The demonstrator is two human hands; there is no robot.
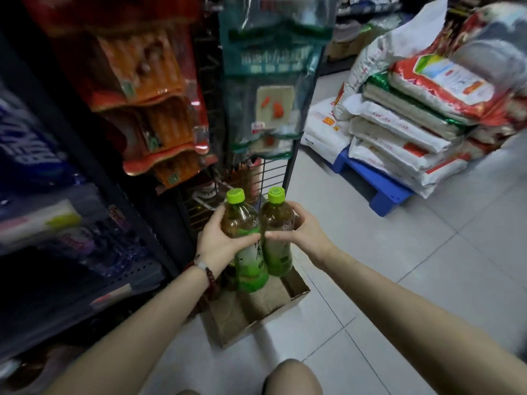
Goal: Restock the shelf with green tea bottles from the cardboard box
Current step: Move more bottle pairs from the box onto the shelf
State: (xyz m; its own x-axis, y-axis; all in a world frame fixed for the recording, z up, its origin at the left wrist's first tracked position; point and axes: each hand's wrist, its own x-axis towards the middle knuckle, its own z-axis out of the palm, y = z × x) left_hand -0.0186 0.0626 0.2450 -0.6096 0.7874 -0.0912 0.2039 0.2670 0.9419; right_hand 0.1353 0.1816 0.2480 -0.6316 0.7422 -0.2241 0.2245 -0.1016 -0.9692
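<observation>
Two green tea bottles with lime-green caps and green labels are held upright side by side above the open cardboard box [296, 299] on the floor. My left hand [219, 242] grips the left green tea bottle [248, 252] around its upper body. My right hand [299, 229] wraps the right green tea bottle [278, 238] from the right side. The fingertips of both hands nearly meet between the bottles. The box shows a bare brown bottom where I can see into it. The dark shelf [85, 252] stands to my left, its goods blurred.
Hanging snack packets [148, 89] and a wire rack [271, 178] rise just behind the bottles. Stacked rice sacks [413, 118] lie on a blue pallet [379, 192] at the right. White tiled floor [399, 280] spreads to the right of the box. My knee [293, 377] shows at the bottom.
</observation>
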